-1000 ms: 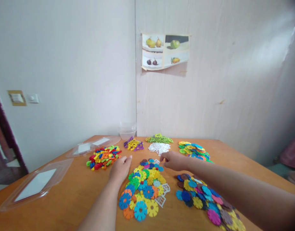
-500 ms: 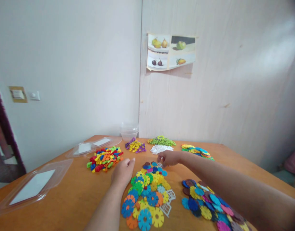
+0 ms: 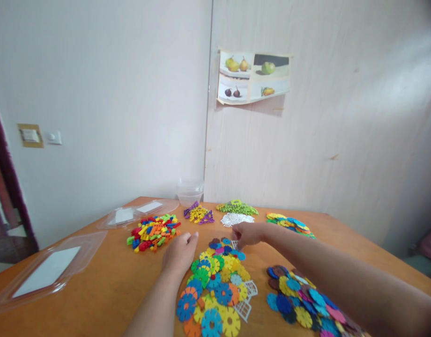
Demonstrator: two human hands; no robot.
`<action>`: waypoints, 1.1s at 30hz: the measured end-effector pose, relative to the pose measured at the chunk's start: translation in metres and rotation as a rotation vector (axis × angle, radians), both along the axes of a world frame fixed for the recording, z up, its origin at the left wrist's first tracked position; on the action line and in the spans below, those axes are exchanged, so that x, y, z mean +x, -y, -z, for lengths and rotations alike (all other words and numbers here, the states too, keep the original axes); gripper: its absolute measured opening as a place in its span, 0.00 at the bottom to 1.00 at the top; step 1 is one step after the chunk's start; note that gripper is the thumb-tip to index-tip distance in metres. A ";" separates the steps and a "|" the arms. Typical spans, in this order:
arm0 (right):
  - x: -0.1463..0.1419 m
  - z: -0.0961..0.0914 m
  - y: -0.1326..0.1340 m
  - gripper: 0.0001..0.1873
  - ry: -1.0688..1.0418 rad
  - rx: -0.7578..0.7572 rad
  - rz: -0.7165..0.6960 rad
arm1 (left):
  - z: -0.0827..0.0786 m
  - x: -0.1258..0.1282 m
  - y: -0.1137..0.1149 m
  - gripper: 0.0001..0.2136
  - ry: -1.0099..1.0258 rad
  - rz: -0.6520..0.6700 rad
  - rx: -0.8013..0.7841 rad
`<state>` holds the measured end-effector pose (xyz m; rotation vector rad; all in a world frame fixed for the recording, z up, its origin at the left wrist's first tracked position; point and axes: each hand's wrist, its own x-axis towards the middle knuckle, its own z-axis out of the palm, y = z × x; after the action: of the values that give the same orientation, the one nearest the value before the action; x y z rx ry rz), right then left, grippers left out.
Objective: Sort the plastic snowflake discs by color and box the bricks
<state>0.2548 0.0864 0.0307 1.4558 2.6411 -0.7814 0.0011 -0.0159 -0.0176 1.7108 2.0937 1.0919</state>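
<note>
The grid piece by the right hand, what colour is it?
White; the grid piece shows best in the head view.

at the right hand (image 3: 248, 234), fingertips are too small to tell whether they pinch the white lattice piece (image 3: 234, 245). just beyond, it hides part of the white pile (image 3: 234, 218). the left hand (image 3: 180, 252) conceals its own fingers and grip. nearer than both, the bottom edge cuts the bright disc pile (image 3: 223, 294); right of that, the darker disc pile (image 3: 303, 316) is cut too, partly behind the right forearm (image 3: 335, 267). well right of both hands, a pink shape (image 3: 430, 244) is blurred and cut off.
</note>
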 end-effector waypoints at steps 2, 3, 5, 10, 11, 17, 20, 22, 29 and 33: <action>0.002 0.001 0.003 0.18 -0.038 -0.011 0.029 | 0.000 0.000 0.000 0.23 -0.005 -0.002 -0.001; 0.003 0.003 0.004 0.17 -0.063 -0.026 0.043 | 0.000 0.000 0.000 0.23 -0.008 -0.002 -0.004; 0.005 0.006 0.004 0.14 -0.116 -0.078 0.075 | 0.001 0.000 0.000 0.23 -0.012 -0.002 -0.007; 0.013 0.008 -0.006 0.08 -0.276 -0.164 0.206 | 0.003 0.000 -0.002 0.23 -0.020 -0.007 0.001; 0.014 0.007 -0.010 0.08 -0.314 -0.155 0.245 | 0.003 0.000 -0.002 0.23 -0.024 -0.007 -0.001; 0.015 0.004 -0.040 0.10 -0.470 -0.081 0.525 | 0.004 0.000 -0.003 0.23 -0.072 -0.019 -0.023; 0.017 0.007 -0.043 0.15 -0.498 -0.081 0.602 | 0.003 0.000 -0.002 0.23 -0.082 -0.021 -0.033; 0.019 0.008 -0.038 0.15 -0.505 -0.081 0.625 | 0.003 0.000 -0.002 0.23 -0.084 -0.017 -0.034; 0.027 0.004 -0.003 0.07 -0.482 -0.049 0.568 | 0.001 0.000 -0.001 0.23 -0.076 -0.007 -0.026; 0.034 -0.003 0.029 0.06 -0.427 -0.067 0.443 | -0.002 0.000 0.000 0.23 -0.082 -0.005 -0.033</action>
<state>0.2887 0.0570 0.0336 2.0944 2.5425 -1.3356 0.0015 -0.0158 -0.0153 1.7639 2.1537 0.9988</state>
